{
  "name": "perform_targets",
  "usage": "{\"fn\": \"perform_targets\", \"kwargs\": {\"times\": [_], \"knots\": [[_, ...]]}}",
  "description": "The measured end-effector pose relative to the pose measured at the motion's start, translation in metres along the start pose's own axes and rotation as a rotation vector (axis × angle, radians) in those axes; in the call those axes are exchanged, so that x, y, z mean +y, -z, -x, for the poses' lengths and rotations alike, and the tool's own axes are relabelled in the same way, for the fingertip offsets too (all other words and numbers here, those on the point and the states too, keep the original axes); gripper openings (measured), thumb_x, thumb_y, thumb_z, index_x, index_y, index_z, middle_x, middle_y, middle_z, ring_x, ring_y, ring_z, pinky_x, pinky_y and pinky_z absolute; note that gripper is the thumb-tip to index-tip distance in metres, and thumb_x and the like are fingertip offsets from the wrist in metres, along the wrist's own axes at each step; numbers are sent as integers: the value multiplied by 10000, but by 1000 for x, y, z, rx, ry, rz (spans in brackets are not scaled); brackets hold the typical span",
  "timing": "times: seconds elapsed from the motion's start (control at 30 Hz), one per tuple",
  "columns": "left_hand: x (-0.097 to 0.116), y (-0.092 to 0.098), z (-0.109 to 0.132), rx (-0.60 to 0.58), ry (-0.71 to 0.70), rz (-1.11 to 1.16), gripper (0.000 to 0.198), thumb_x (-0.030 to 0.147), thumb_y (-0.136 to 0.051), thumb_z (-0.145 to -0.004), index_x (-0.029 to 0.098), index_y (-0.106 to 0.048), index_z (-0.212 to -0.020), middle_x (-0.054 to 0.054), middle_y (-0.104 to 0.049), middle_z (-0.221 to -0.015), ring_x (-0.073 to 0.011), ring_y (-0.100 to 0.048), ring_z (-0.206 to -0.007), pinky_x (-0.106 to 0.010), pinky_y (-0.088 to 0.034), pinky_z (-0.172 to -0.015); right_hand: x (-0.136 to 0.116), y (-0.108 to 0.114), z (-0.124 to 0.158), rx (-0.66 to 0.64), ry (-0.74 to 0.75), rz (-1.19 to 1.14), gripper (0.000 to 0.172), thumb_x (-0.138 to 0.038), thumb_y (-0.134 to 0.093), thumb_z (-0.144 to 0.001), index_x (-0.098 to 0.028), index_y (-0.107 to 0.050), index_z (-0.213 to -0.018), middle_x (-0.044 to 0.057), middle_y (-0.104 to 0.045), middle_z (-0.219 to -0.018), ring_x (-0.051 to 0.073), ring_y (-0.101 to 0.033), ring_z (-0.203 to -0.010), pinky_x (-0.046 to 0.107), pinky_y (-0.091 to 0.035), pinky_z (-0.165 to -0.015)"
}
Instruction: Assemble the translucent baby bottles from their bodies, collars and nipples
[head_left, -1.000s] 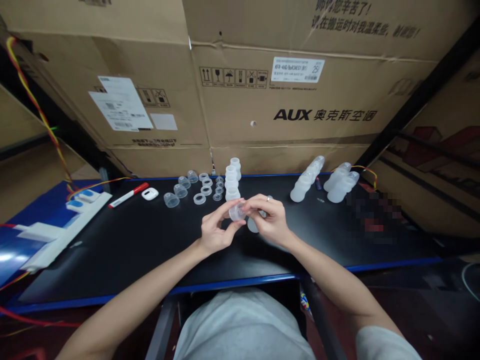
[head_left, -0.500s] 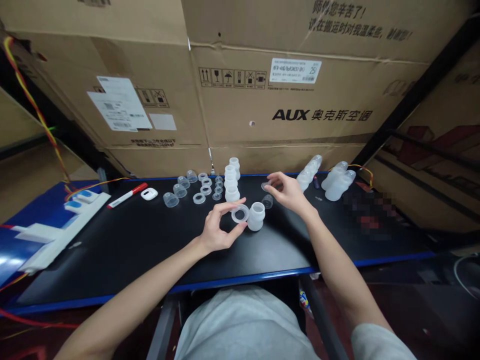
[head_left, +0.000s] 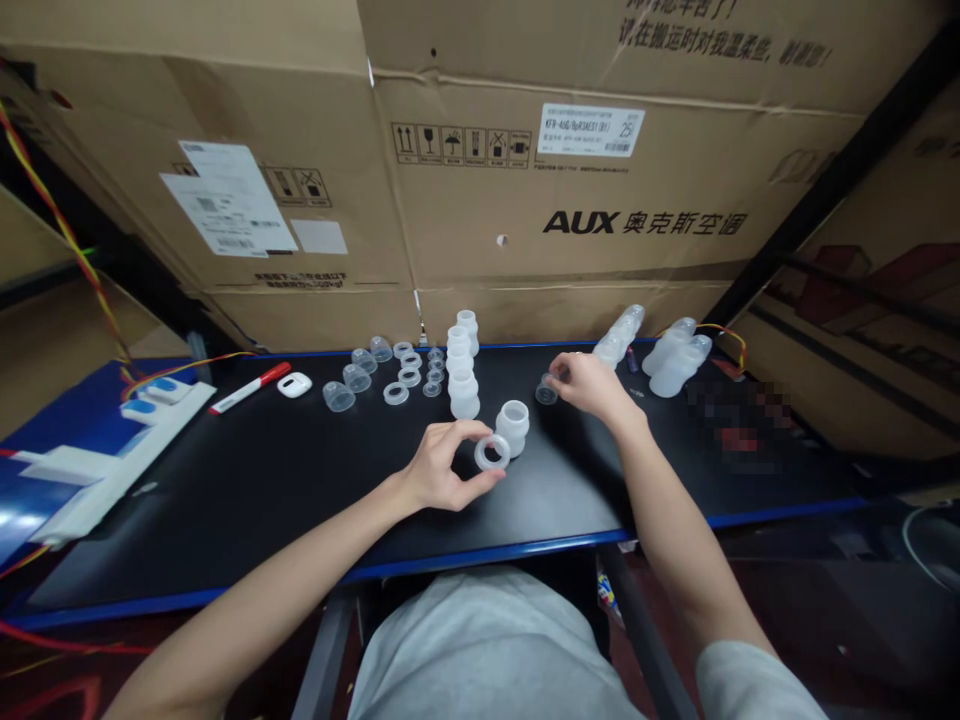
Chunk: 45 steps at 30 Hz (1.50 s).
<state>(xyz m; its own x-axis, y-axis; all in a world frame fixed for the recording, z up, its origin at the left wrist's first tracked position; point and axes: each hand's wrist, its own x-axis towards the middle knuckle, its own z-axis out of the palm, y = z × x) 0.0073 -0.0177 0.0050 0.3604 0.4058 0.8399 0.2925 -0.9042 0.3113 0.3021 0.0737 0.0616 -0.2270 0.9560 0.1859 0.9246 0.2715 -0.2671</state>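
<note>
Ring in hand: a translucent ring (head_left: 481, 457), held up over the table, just in front of an open bottle (head_left: 513, 432) and overlapping its lower side from here.
Left hand (head_left: 441, 468): thumb and fingers curved around that ring, pinching its rim.
Right hand (head_left: 592, 382): fingers drawn narrow at a clear cap (head_left: 547, 394), partly covering it; I can't tell whether they grip it.
In the way: the open bottle, upright between the two hands.
Left of the bottle: a row of open bottles (head_left: 462, 372), then small clear discs (head_left: 432, 389), loose rings (head_left: 396, 393) and domed caps (head_left: 339, 397).
Beyond the right hand: capped bottles (head_left: 621, 335), partly hidden by it.
Far left: a red-and-white marker (head_left: 250, 389), a white case (head_left: 294, 385), a power strip (head_left: 124, 475).
Behind: a big cardboard carton (head_left: 457, 210).
</note>
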Motion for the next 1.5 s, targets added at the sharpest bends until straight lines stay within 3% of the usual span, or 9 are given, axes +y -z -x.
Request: {"fn": "perform_targets", "kwargs": {"times": [0.1, 0.2, 0.33, 0.47, 0.57, 0.73, 1.0, 1.27, 1.5], "knots": [[-3, -2, 0, -58, 74, 30, 415, 383, -840, -906, 222, -629, -1224, -46, -822, -972, -209, -819, -783, -311, -663, -732, -4, 6, 3, 122, -28, -7, 118, -312, -753, -997, -205, -792, -1027, 99, -842, -1071, 278, -769, -939, 359, -531, -809], [-5, -2, 1, -156, 229, 92, 402, 366, -831, -928, 234, -620, -1245, -53, -833, -1039, -230, -839, -903, -356, -685, -863, -9, 8, 5, 251, 19, -215, 166, -376, -768, -986, -211, -787, -1004, 82, -836, -1027, 251, -749, -844, 377, -554, -804], [-7, -3, 2, -356, 443, 262, 399, 389, -778, -996, 248, -606, -1328, -89, -825, -1234, -270, -822, -1149, -412, -680, -976, -20, 5, 6, 224, 113, -691, 356, -572, -779, -968, -217, -768, -990, 59, -820, -921, 218, -728, -759, 355, -582, -722], [-4, -6, -1, -489, 529, 339, 434, 428, -736, -1034, 247, -605, -1406, -123, -771, -1378, -296, -769, -1265, -368, -682, -863, -36, -3, 11, 254, 214, -920, 487, -708, -739, -977, -227, -754, -1054, 60, -810, -986, 219, -753, -859, 359, -615, -786], [-4, -8, -3, -512, 471, 247, 376, 432, -734, -1040, 252, -645, -1359, -102, -756, -1318, -270, -759, -1187, -376, -661, -892, -47, -5, 16, 290, 283, -915, 441, -675, -741, -1000, -242, -764, -1078, 53, -800, -1016, 216, -750, -908, 386, -625, -887], [-13, -8, -1, -541, 353, 47, 319, 432, -701, -1073, 249, -681, -1333, -96, -758, -1242, -280, -725, -1148, -453, -600, -1015, -52, -4, 18, 327, 282, -933, 408, -643, -788, -976, -236, -763, -997, 35, -769, -933, 201, -713, -845, 370, -597, -821], [-22, -6, 1, -521, 364, -10, 292, 423, -711, -1066, 243, -714, -1295, -84, -778, -1211, -267, -736, -1129, -434, -604, -1007, -58, -1, 21, 264, 186, -908, 503, -750, -721, -956, -247, -728, -972, 50, -751, -944, 221, -721, -874, 387, -615, -844], [-24, -4, 1, -509, 387, -65, 278, 437, -733, -1049, 240, -724, -1245, -68, -781, -1170, -256, -744, -1089, -409, -605, -972, -58, -3, 23, 277, 204, -907, 394, -634, -758, -958, -241, -755, -989, 47, -774, -947, 209, -718, -843, 364, -605, -823], [-18, -7, 1, -554, 349, -169, 301, 422, -735, -1041, 223, -725, -1267, -78, -772, -1124, -274, -729, -1067, -426, -599, -950, -35, 0, -29, 290, 71, -622, 279, -481, -822, -913, -205, -804, -946, 52, -822, -901, 210, -731, -812, 328, -578, -792]]}}
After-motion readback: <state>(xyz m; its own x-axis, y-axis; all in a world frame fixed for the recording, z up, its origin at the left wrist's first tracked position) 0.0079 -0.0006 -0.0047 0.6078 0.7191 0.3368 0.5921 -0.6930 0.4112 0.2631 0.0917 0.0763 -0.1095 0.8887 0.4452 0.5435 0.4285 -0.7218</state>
